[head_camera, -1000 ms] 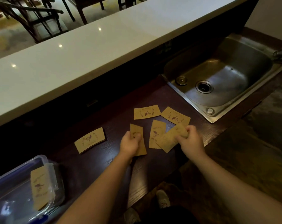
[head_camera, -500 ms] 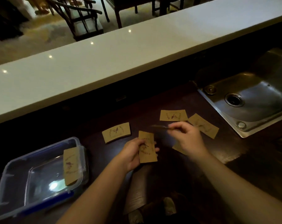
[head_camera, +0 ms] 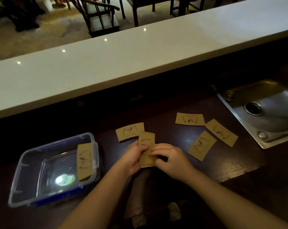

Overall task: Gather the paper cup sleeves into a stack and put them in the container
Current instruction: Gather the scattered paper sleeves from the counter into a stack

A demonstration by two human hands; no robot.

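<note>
Brown paper cup sleeves with a printed leaf mark lie flat on a dark wooden counter (head_camera: 222, 166). My left hand (head_camera: 131, 158) and my right hand (head_camera: 170, 158) together hold a small stack of sleeves (head_camera: 146, 142) upright between them. One loose sleeve (head_camera: 129, 131) lies just behind the stack. Three more lie to the right: one sleeve (head_camera: 190, 119), one sleeve (head_camera: 221, 132) and one sleeve (head_camera: 201, 145). A clear plastic container (head_camera: 32, 164) with a blue base stands at the left, with one sleeve (head_camera: 84, 160) leaning inside its right wall.
A steel sink (head_camera: 270, 111) is set into the counter at the right. A raised white bar top (head_camera: 107, 63) runs along the back. Dark chairs (head_camera: 100, 15) stand on the floor beyond it. The counter's front edge is cut out under my forearms.
My right hand carried its sleeve over to the one in my left hand, and both hands now hold them together. The view has swung left, showing more of the container.
</note>
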